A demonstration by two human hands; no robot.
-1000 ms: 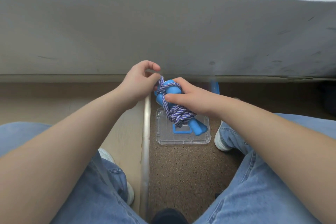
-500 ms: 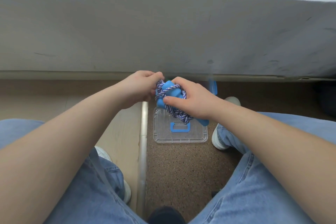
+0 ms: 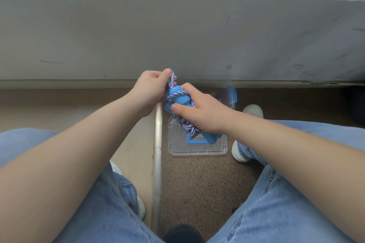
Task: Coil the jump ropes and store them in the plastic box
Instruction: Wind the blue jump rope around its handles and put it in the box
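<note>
A jump rope (image 3: 178, 97) with blue handles and purple-white twisted cord is bundled in front of me, the cord wrapped around the handles. My right hand (image 3: 201, 112) grips the bundle from the right side. My left hand (image 3: 152, 89) pinches a strand of the cord at the top left of the bundle and holds it taut. Below the bundle, a clear plastic lid (image 3: 197, 148) with a blue handle lies on the floor. The clear plastic box (image 3: 231, 95) with blue clips stands behind my right hand, mostly hidden.
A grey wall base runs across just beyond my hands. A metal floor strip (image 3: 158, 144) divides pale flooring on the left from speckled brown carpet (image 3: 197, 187). My jeans-clad knees and white shoes (image 3: 252, 111) flank the lid.
My left hand has lifted the cord strand up and away from the handles. The bundle in my right hand has shifted slightly; more cord lies around the handle tops.
</note>
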